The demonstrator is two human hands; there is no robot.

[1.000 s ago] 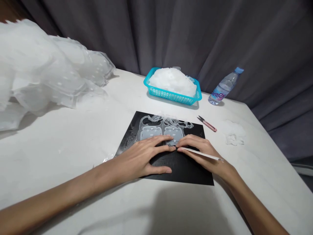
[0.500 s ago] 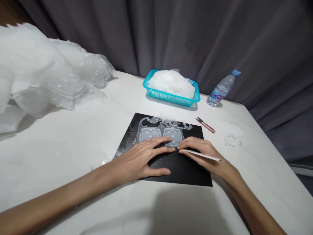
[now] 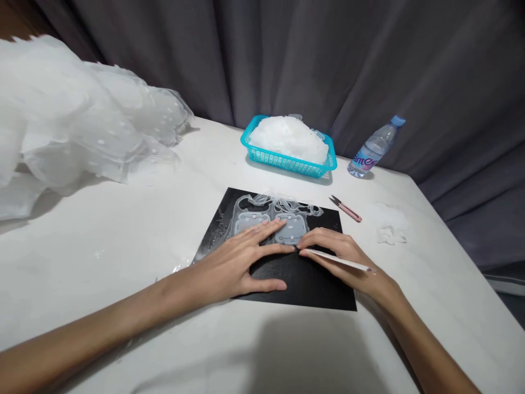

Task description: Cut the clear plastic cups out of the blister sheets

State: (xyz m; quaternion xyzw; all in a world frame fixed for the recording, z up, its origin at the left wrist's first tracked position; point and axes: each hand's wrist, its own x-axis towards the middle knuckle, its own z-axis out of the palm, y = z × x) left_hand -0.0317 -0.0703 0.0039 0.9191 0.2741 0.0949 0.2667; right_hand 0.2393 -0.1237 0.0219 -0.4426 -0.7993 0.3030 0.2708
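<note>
A translucent moulded sheet (image 3: 291,229) with two rounded-square panels lies on a black mat (image 3: 303,287). My left hand (image 3: 246,257) rests over its lower left part with fingers spread, fingertips on the panels and the thumb apart on the mat. In my right hand (image 3: 340,249) is a slim white pen-like tool (image 3: 338,259), pinched near the lower right corner of the sheet. Its working tip is hidden by the fingers. Loose clear strips (image 3: 287,203) curl along the sheet's far edge.
Behind the mat stands a turquoise basket (image 3: 287,158) heaped with white pieces. A water bottle (image 3: 371,150), thread snips (image 3: 346,209) and clear scraps (image 3: 389,235) are to the right. A large pile of translucent sheets (image 3: 82,120) covers the far left of the white table (image 3: 123,241).
My left fingers have shifted slightly on the sheet, the middle ones farther up the right panel. My right hand and the white tool have hardly moved.
</note>
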